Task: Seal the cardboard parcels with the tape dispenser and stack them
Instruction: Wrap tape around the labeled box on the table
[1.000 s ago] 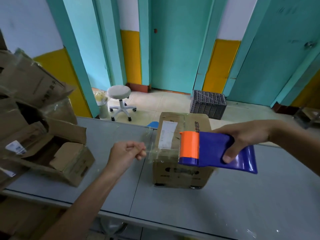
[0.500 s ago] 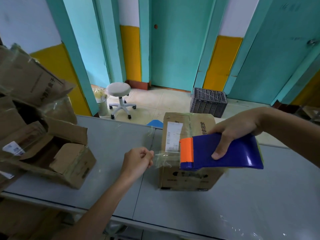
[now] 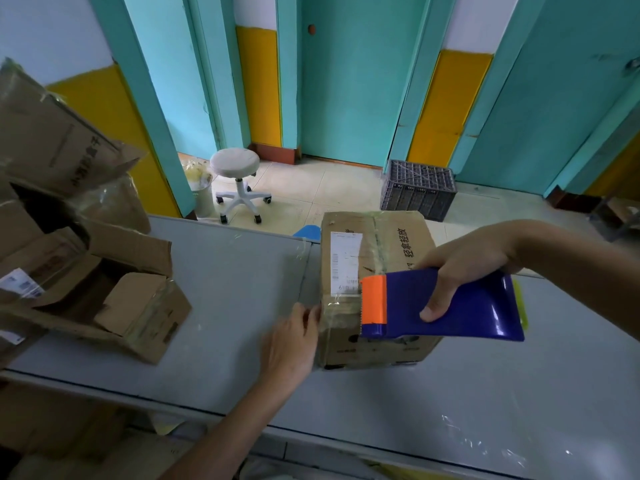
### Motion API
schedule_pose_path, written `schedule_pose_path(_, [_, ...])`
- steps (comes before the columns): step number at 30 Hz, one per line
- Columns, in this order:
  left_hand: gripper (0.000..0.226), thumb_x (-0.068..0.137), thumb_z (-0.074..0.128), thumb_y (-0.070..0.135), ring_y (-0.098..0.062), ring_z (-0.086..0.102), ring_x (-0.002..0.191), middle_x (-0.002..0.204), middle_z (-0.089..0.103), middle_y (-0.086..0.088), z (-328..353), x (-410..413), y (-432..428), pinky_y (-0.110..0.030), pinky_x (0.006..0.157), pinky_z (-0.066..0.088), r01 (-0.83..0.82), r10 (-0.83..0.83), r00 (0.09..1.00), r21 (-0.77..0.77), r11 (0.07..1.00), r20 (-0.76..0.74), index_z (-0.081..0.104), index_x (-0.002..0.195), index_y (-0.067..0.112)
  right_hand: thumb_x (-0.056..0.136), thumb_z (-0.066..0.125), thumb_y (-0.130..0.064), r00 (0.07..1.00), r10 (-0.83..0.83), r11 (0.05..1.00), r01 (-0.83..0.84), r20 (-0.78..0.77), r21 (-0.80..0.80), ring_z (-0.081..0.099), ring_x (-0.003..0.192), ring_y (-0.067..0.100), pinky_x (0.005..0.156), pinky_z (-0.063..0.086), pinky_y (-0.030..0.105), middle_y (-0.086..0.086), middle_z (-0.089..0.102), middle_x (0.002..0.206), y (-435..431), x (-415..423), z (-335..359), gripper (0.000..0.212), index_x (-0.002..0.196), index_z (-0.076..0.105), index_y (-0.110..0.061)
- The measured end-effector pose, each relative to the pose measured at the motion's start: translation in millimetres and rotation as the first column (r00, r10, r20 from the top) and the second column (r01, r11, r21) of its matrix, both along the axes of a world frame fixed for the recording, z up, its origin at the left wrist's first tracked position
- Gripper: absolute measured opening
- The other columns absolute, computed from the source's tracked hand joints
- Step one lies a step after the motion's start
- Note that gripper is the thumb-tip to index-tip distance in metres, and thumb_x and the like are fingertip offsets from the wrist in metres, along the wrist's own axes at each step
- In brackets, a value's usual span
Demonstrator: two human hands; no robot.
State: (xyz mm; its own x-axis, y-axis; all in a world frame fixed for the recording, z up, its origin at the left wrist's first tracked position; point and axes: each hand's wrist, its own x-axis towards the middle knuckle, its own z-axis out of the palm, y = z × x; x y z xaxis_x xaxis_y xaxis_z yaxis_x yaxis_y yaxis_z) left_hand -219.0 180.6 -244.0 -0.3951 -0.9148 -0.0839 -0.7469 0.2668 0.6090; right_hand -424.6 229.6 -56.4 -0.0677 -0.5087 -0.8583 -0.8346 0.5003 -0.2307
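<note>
the right hand (image 3: 464,271) is gripping the one tape dispenser (image 3: 450,306) over the near top edge of the single parcel (image 3: 398,237), which is sitting mid-tabletop (image 3: 225,271); the left hand (image 3: 294,341), fingers flat, is pressing tape (image 3: 341,311) against its left side. the parcel is looking light but stiff, probably best steadied by its side walls. opened cartons (image 3: 138,306) are lying heaped at left, too jumbled to count

Passage over table (image 3: 225,282) between parcel (image 3: 391,244) and carton pile (image 3: 128,244) (leftward).
</note>
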Motion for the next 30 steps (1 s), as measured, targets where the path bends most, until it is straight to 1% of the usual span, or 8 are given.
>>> schedule_pose_path(2, [0.02,0.099,0.038,0.031,-0.022,0.055,0.088,0.097,0.059,-0.005,-19,9,1,-0.031,0.071,0.04,-0.015,-0.005,0.993,0.172,0.985,0.116,0.047,0.104,0.014,0.073,0.071,-0.032,1.0,-0.004,1.0,0.004,0.001,-0.001,0.065,0.098,0.02,0.077,0.055,0.027,0.001,0.066,0.108,2,1,0,0.047,0.116,0.053,-0.023])
schedule_pose_path(4, [0.022,0.097,0.042,0.014,-0.027,0.055,0.104,0.115,0.059,-0.013,-20,20,-8,-0.032,0.083,0.041,-0.108,0.113,0.993,0.194,0.975,-0.018,0.051,0.115,0.006,0.073,0.07,-0.032,1.0,0.015,1.0,-0.015,0.003,-0.008,0.064,0.098,0.02,0.076,0.055,0.026,0.001,0.066,0.108,2,2,-1,0.047,0.116,0.054,-0.023])
schedule_pose_path(6, [0.025,0.094,0.042,0.003,-0.024,0.054,0.108,0.117,0.058,-0.01,2,19,-26,-0.025,0.084,0.037,-0.221,0.212,0.934,0.001,0.975,-0.289,0.055,0.116,0.004,0.074,0.07,-0.032,1.0,0.008,1.0,-0.008,0.003,-0.013,0.065,0.095,0.019,0.075,0.055,0.026,0.001,0.066,0.105,2,2,0,0.043,0.113,0.054,-0.024])
schedule_pose_path(9, [0.03,0.094,0.037,0.015,-0.005,0.046,0.106,0.111,0.055,0.006,45,-10,-29,-0.017,0.088,0.029,-0.183,-0.037,0.851,-0.362,0.914,-0.524,0.059,0.113,0.007,0.069,0.07,-0.033,1.0,-0.004,1.0,0.004,0.012,-0.006,0.065,0.09,0.018,0.073,0.055,0.026,0.001,0.066,0.102,1,3,4,0.045,0.11,0.055,-0.023])
schedule_pose_path(12, [0.047,0.098,0.026,0.033,-0.002,0.048,0.108,0.108,0.064,0.003,30,-39,-9,-0.029,0.103,0.031,0.005,-0.266,0.826,-0.467,0.884,-0.496,0.065,0.107,0.01,0.064,0.069,-0.034,1.0,0.004,1.0,-0.003,0.017,-0.024,0.065,0.089,0.017,0.071,0.055,0.025,0.002,0.067,0.103,3,3,5,0.052,0.111,0.055,-0.021])
schedule_pose_path(18, [0.07,0.099,0.014,0.047,-0.004,0.057,0.102,0.098,0.072,-0.004,-2,-53,-13,-0.035,0.101,0.031,-0.131,-0.202,0.77,-0.461,0.878,-0.605,0.072,0.089,0.01,0.062,0.07,-0.037,0.999,-0.008,0.998,0.012,0.054,-0.058,0.066,0.089,0.016,0.068,0.054,0.023,0.001,0.067,0.103,8,-3,-2,0.053,0.111,0.054,-0.024])
schedule_pose_path(24, [0.049,0.098,0.034,0.033,-0.017,0.065,0.095,0.094,0.072,-0.009,-6,-50,-21,-0.042,0.093,0.047,-0.114,-0.28,0.824,-0.627,0.77,-0.493,0.074,0.086,0.007,0.059,0.082,-0.041,0.996,0.015,0.995,-0.006,0.087,-0.095,0.068,0.095,0.019,0.077,0.056,0.03,-0.001,0.069,0.105,16,-13,-7,0.064,0.115,0.055,-0.026])
schedule_pose_path(30, [0.033,0.087,0.045,0.021,-0.022,0.069,0.089,0.093,0.072,-0.01,-4,-49,-30,-0.027,0.072,0.055,-0.018,-0.337,0.847,-0.657,0.754,-0.411,0.075,0.086,0.007,0.059,0.075,-0.042,0.992,0.057,0.993,-0.044,0.114,-0.111,0.068,0.096,0.019,0.085,0.056,0.036,-0.005,0.07,0.104,31,-26,-10,0.064,0.118,0.055,-0.026])
